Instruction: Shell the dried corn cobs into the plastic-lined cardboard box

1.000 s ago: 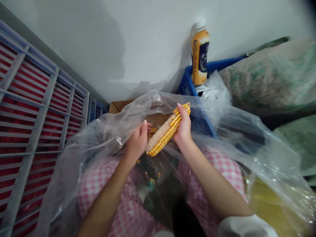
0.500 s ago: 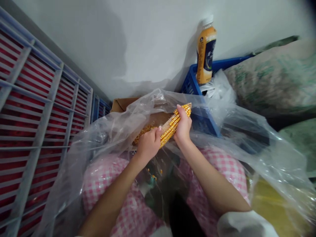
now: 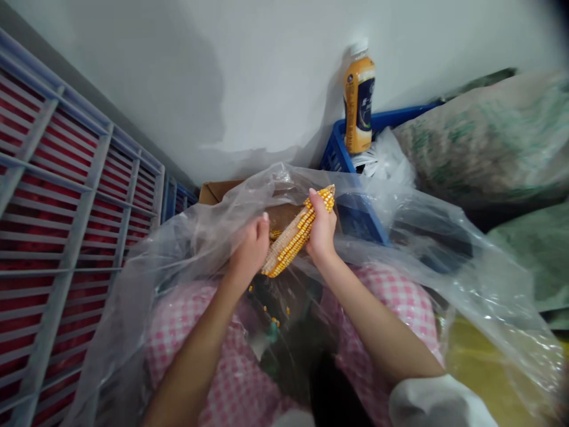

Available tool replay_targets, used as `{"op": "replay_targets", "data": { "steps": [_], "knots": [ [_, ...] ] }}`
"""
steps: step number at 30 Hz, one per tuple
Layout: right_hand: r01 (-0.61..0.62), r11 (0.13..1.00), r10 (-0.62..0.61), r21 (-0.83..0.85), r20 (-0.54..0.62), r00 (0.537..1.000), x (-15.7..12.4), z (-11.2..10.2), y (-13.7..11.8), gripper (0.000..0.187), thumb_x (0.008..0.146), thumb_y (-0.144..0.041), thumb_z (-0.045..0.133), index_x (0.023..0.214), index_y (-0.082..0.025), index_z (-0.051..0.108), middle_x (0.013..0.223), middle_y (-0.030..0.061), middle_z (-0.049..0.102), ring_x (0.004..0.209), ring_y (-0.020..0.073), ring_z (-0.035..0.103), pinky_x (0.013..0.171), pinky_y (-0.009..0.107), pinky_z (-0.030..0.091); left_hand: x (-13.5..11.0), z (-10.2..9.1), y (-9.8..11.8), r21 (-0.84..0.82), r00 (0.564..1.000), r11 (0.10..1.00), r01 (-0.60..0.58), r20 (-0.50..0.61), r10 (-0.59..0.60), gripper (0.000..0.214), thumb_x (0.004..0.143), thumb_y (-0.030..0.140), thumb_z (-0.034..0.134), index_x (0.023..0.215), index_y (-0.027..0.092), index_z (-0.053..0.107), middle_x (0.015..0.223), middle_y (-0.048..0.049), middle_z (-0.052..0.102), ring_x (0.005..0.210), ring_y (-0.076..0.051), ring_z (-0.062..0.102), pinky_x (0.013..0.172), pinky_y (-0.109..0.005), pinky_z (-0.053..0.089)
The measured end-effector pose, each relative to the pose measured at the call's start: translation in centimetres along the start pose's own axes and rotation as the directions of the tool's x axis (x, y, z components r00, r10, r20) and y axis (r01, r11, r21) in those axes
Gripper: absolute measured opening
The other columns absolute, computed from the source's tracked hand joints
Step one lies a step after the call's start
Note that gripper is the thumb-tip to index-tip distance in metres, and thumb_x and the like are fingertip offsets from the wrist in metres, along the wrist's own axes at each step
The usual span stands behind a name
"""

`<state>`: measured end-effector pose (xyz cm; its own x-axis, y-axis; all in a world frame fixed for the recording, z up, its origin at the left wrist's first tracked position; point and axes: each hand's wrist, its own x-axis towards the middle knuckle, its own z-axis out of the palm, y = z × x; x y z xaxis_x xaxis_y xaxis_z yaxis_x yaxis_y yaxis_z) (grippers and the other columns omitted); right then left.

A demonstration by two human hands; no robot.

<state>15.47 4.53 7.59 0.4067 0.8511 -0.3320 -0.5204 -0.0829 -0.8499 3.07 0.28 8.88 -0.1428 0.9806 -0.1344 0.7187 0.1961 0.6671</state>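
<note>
A yellow corn cob point(image 3: 296, 237) slants across the middle, its upper tip to the right. Rows of kernels are gone along its upper left side, so pale bare cob shows. My right hand point(image 3: 320, 228) is closed around its upper part, thumb on top. Beside the lower end is my left hand point(image 3: 252, 244), thumb raised and smeared by motion; its other fingers are mostly hidden. Below the cob, a few loose kernels point(image 3: 275, 322) lie on a clear plastic sheet point(image 3: 195, 237) spread over my lap. More corn point(image 3: 275, 235) shows partly behind the cob.
A cardboard box point(image 3: 217, 191) stands by the wall under the plastic. To the left is a large slatted crate point(image 3: 93, 196) with red behind its bars. On the right, a bottle point(image 3: 359, 101) stands at a blue basket point(image 3: 340, 151), near a stuffed sack point(image 3: 484, 136).
My left hand has moved left, off the cob's bare strip, and more of the lower end shows. My right hand still grips the cob. The whole view has shifted slightly.
</note>
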Motion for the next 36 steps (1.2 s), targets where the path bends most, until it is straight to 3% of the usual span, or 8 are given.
{"op": "replay_targets", "data": {
  "steps": [3, 8, 15, 17, 22, 27, 31, 36],
  "knots": [
    [0.067, 0.996, -0.065, -0.059, 0.035, 0.997, -0.3, 0.1, 0.5, 0.034, 0.063, -0.046, 0.068, 0.070, -0.019, 0.049, 0.066, -0.0055, 0.044, 0.060, 0.0087, 0.039, 0.059, 0.024, 0.035, -1.7, 1.8, 0.9, 0.065, 0.989, 0.989, -0.130, 0.077, 0.125, 0.050, 0.093, 0.047, 0.018, 0.093, 0.018, 0.059, 0.094, -0.0094, 0.067, 0.090, -0.021, 0.061, 0.075, -0.029, 0.042],
    [0.071, 0.990, -0.063, -0.125, 0.067, 0.996, -0.7, 0.0, 1.2, 0.035, 0.064, -0.047, 0.067, 0.072, -0.019, 0.049, 0.067, -0.0047, 0.045, 0.060, 0.0091, 0.040, 0.060, 0.025, 0.036, -2.4, 3.4, 0.8, 0.202, 0.988, 0.968, -0.151, 0.058, 0.142, 0.051, 0.095, 0.041, 0.014, 0.084, 0.016, 0.057, 0.083, -0.0123, 0.066, 0.079, -0.022, 0.062, 0.067, -0.030, 0.040],
    [0.075, 0.988, -0.057, -0.135, 0.133, 0.989, -0.7, -0.3, 0.7, 0.035, 0.064, -0.048, 0.066, 0.071, -0.018, 0.049, 0.065, -0.0046, 0.045, 0.060, 0.0092, 0.040, 0.060, 0.025, 0.035, -0.4, 2.2, -0.3, -0.039, 0.990, 0.995, -0.089, 0.103, 0.092, 0.066, 0.093, 0.050, 0.009, 0.061, 0.018, 0.057, 0.060, -0.0061, 0.062, 0.061, -0.016, 0.060, 0.060, -0.026, 0.039],
    [0.092, 0.987, -0.078, -0.131, 0.110, 0.991, -0.6, -0.3, 0.6, 0.036, 0.064, -0.049, 0.066, 0.072, -0.018, 0.050, 0.067, -0.0043, 0.046, 0.061, 0.0096, 0.041, 0.061, 0.025, 0.036, 0.5, 1.5, -0.9, -0.084, 0.995, 0.995, -0.047, 0.089, 0.054, 0.065, 0.092, 0.053, 0.012, 0.069, 0.017, 0.061, 0.064, -0.0059, 0.065, 0.065, -0.017, 0.062, 0.063, -0.026, 0.042],
    [0.085, 0.980, -0.067, -0.178, 0.107, 0.992, -0.6, -0.3, 1.0, 0.040, 0.065, -0.054, 0.064, 0.080, -0.018, 0.052, 0.073, -0.0017, 0.052, 0.069, 0.0128, 0.047, 0.067, 0.027, 0.039, 1.8, 0.6, -1.4, 0.051, 0.987, 0.999, 0.017, -0.160, -0.008, 0.057, 0.092, 0.052, 0.019, 0.092, 0.014, 0.062, 0.083, -0.0112, 0.069, 0.080, -0.022, 0.064, 0.077, -0.034, 0.045],
    [0.089, 0.963, -0.069, -0.253, 0.089, 0.994, -1.0, -0.3, 1.8, 0.041, 0.064, -0.054, 0.065, 0.083, -0.019, 0.052, 0.074, -0.0015, 0.053, 0.069, 0.0130, 0.048, 0.066, 0.027, 0.039, -0.6, 2.7, 0.1, -0.097, 0.985, 0.981, -0.170, -0.030, 0.168, 0.060, 0.093, 0.049, 0.010, 0.106, 0.016, 0.058, 0.104, -0.0126, 0.066, 0.099, -0.021, 0.061, 0.083, -0.032, 0.045],
    [0.082, 0.943, -0.043, -0.323, 0.125, 0.991, -1.8, -0.2, 2.2, 0.039, 0.064, -0.051, 0.066, 0.080, -0.020, 0.051, 0.072, -0.0024, 0.052, 0.065, 0.0121, 0.046, 0.064, 0.027, 0.039, -1.7, 3.8, 0.3, 0.078, 0.986, 0.983, -0.165, -0.018, 0.167, 0.063, 0.093, 0.048, 0.008, 0.086, 0.015, 0.060, 0.088, -0.0153, 0.067, 0.085, -0.024, 0.063, 0.073, -0.033, 0.044],
    [0.076, 0.940, -0.036, -0.334, 0.123, 0.992, -2.1, -0.4, 2.0, 0.038, 0.063, -0.050, 0.068, 0.078, -0.020, 0.052, 0.072, -0.0025, 0.052, 0.064, 0.0120, 0.046, 0.063, 0.027, 0.038, -1.1, 3.3, 0.2, 0.065, 0.986, 0.983, -0.169, -0.004, 0.169, 0.061, 0.094, 0.045, 0.010, 0.071, 0.017, 0.059, 0.073, -0.0129, 0.066, 0.070, -0.021, 0.062, 0.062, -0.030, 0.040]
  ]
}}
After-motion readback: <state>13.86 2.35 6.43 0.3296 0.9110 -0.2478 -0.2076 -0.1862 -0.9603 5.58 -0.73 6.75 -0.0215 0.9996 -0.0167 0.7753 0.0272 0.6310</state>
